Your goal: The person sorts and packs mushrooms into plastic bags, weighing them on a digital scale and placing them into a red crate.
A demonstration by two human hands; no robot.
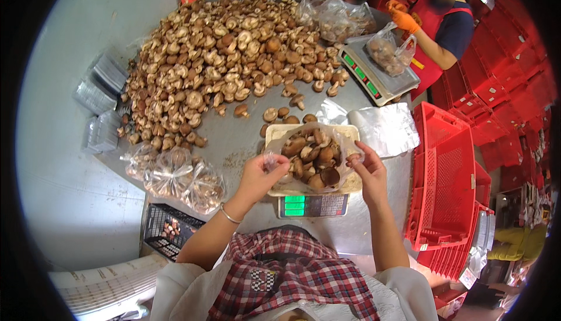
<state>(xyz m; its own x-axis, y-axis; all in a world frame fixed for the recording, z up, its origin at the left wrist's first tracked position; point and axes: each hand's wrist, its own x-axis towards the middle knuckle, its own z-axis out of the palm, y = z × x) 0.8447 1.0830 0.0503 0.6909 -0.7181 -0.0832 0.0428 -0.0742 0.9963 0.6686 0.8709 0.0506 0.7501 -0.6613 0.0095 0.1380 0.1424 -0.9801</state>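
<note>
A clear plastic bag of shiitake mushrooms (pixel 313 158) rests open on the tray of a digital scale (pixel 314 205) with a lit green display. My left hand (pixel 264 176) pinches the left side of the bag's mouth. On the other side, my right hand (pixel 369 169) holds the bag's edge between thumb and fingers. Several loose mushrooms (pixel 282 112) lie just behind the scale. A stack of flat clear bags (pixel 385 128) is on the steel table to the right of it.
A large heap of shiitake mushrooms (pixel 219 58) covers the back left. Filled, tied bags (pixel 175 176) sit at the left edge. Red plastic crates (pixel 442 176) stand at the right. A co-worker in orange gloves (pixel 405 18) is behind a second scale (pixel 381 71) bearing a filled bag.
</note>
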